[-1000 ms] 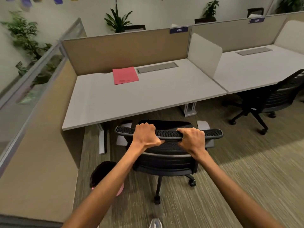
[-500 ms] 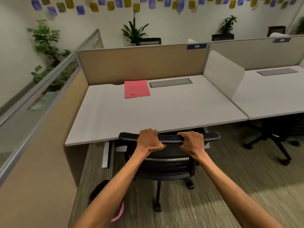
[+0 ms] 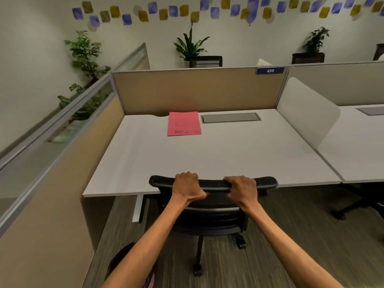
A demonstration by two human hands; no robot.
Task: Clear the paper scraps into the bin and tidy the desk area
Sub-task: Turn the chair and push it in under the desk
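Note:
Both hands grip the top edge of a black mesh office chair [image 3: 214, 217]. My left hand [image 3: 187, 187] holds the backrest left of centre, my right hand [image 3: 243, 190] right of centre. The chair's back touches the front edge of the white desk [image 3: 207, 161], its seat under the desktop. A pink paper folder [image 3: 184, 123] lies flat at the back of the desk. A dark round bin [image 3: 122, 260] with a pink liner stands on the carpet at lower left, mostly hidden by my left forearm. No loose scraps show on the desk.
Tan partition panels [image 3: 197, 90] wall the desk at the back and left. A grey cable tray lid [image 3: 230, 117] sits beside the folder. A white divider [image 3: 305, 119] separates a neighbouring desk, where another black chair [image 3: 361, 202] stands. Potted plants line the far wall.
The chair has rolled forward from open carpet until its backrest meets the desk edge. Both hands kept their grip, and my view has come closer and tilted up.

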